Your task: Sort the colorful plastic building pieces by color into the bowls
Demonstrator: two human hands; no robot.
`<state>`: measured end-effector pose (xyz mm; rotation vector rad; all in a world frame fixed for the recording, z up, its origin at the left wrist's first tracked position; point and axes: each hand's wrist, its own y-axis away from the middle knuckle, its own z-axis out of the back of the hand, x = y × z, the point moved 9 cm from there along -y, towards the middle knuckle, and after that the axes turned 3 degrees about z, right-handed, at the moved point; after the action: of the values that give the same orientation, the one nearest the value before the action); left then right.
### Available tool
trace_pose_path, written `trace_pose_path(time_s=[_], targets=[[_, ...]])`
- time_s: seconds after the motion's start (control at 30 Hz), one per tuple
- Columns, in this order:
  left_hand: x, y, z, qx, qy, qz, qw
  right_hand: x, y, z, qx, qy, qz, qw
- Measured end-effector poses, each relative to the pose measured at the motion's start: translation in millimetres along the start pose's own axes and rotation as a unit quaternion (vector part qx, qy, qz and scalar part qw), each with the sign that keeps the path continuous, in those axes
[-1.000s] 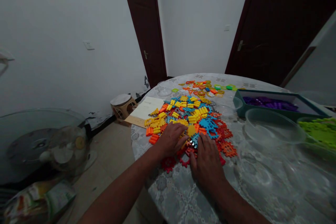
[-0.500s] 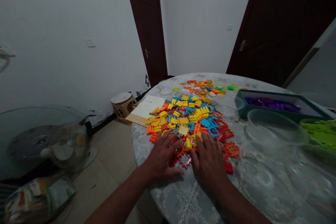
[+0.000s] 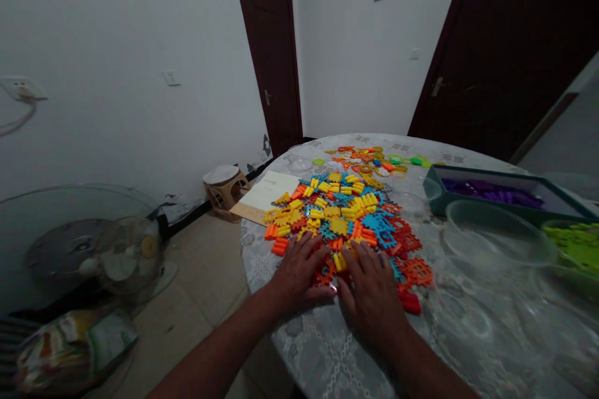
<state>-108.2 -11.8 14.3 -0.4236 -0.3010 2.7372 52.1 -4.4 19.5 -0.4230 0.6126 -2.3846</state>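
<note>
A heap of plastic building pieces (image 3: 339, 225) in yellow, orange, blue and red lies on a round table with a patterned cloth. My left hand (image 3: 299, 268) rests palm down on the near left edge of the heap, fingers spread. Beside it, my right hand (image 3: 371, 287) lies on the near right part, its fingers also apart. Neither hand grips a piece; the pieces beneath the palms are hidden. A yellow piece (image 3: 339, 261) shows between the two hands. Just right of my right hand is a red piece (image 3: 410, 301).
A green-rimmed box (image 3: 491, 215) of purple pieces stands at the right, near a clear bowl (image 3: 498, 237) and a bowl with green pieces (image 3: 573, 246). An open notebook (image 3: 269, 191) lies behind the heap's left side. Smaller pieces (image 3: 362, 159) are scattered farther back.
The view has shifted slightly, so the scene sits a little farther right and lower. Both hands remain on the heap, and a pale yellow square piece near its middle no longer shows.
</note>
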Motion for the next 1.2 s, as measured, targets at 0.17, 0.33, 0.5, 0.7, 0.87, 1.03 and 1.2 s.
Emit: trace_pose_path(time_s=[0.17, 0.33, 0.5, 0.7, 0.87, 1.03, 1.2], targets=[[36, 3, 24.8, -0.089, -0.035, 0.098, 0.991, 8, 0, -2, 0.032, -0.003, 0.014, 0.999], [94, -10, 31.3, -0.083, -0.109, 0.254, 0.957, 4, 0, -2, 0.019, 0.001, -0.006, 1.000], [100, -19, 23.8, -0.070, -0.118, 0.236, 0.962, 7, 1, -2, 0.015, 0.001, 0.010, 1.000], [77, -11, 27.4, -0.111, -0.083, 0.161, 0.977, 9, 2, -1, 0.021, -0.004, 0.014, 1.000], [91, -22, 43.2, -0.131, -0.071, 0.154, 0.977, 11, 3, -1, 0.020, -0.007, 0.021, 1.000], [134, -65, 47.2, -0.096, -0.123, 0.223, 0.962, 14, 3, -2, 0.022, -0.015, 0.028, 0.999], [155, -100, 27.2, 0.005, -0.145, 0.236, 0.961, 13, 1, -1, 0.023, -0.034, 0.013, 0.999]])
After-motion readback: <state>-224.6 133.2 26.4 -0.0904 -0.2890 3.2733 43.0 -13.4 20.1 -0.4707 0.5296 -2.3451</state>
